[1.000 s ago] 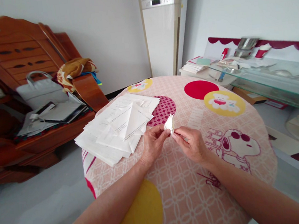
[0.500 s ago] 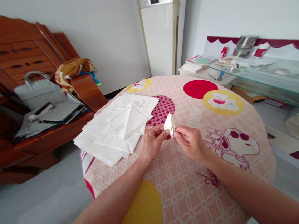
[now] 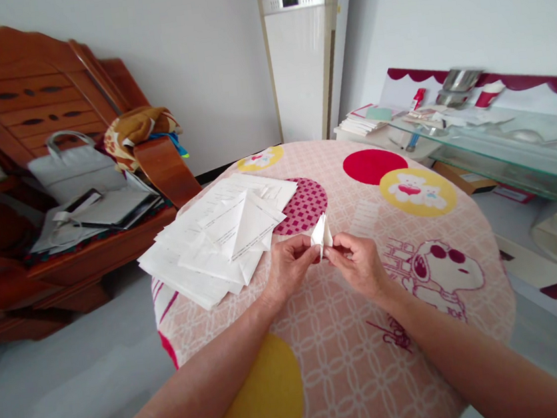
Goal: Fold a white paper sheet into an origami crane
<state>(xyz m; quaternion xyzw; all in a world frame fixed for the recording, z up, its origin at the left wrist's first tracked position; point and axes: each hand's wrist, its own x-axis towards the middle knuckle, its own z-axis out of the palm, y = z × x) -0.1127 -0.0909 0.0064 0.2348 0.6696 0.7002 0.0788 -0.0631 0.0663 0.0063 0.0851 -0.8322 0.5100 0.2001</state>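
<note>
Fingers [image 3: 309, 256]: left hand [image 3: 288, 269] and right hand [image 3: 361, 263] each pinch a side of the folded paper [image 3: 319, 234].
Paper: above the counter [image 3: 325, 351], in from its near edge.
Creases [image 3: 321, 228]: I'd press them lightly, evenly.

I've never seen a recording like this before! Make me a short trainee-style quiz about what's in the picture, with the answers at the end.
1. True or false: only the right hand touches the small folded paper.

2. How do the white sheets lie? A) rolled up; B) loosely spread and overlapping; C) in one squared stack.

3. Fill the gap: the cartoon dog printed on the tablecloth wears ____.

Key: 1. False, the left hand pinches it too. 2. B. 3. Sunglasses.
</note>
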